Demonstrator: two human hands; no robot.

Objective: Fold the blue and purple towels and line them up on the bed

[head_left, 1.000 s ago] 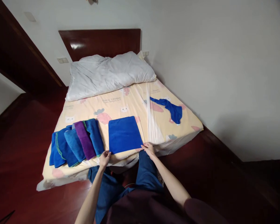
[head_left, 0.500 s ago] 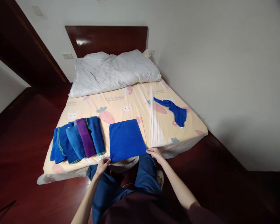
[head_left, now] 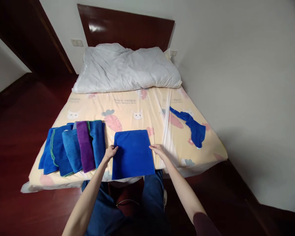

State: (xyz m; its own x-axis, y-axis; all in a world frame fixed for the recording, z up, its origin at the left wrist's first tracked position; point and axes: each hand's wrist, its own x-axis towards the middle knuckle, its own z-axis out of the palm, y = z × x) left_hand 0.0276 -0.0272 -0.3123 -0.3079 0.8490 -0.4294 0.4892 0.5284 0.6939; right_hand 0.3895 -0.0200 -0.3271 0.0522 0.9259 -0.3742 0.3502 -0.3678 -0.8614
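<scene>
Both bare arms reach forward and inward from the bottom of the view, the forearms slanting toward each other; the left hand (head_left: 110, 152) is bent inward at the wrist, its thumb and fingers closed together. The right hand (head_left: 157, 149) lies roughly level with it, palm turned down, thumb and extended forefinger meeting in a light pinch.

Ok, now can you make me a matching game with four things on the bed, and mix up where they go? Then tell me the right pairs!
Things:
1. flat blue cloth
2. purple cloth
3. twisted blue cloth
4. puffy bedding

Places:
A. next to the headboard
B. on the right side of the bed
C. between the left hand and the right hand
D. among the folded cloths on the left

Right pairs: 1-C, 2-D, 3-B, 4-A
</scene>
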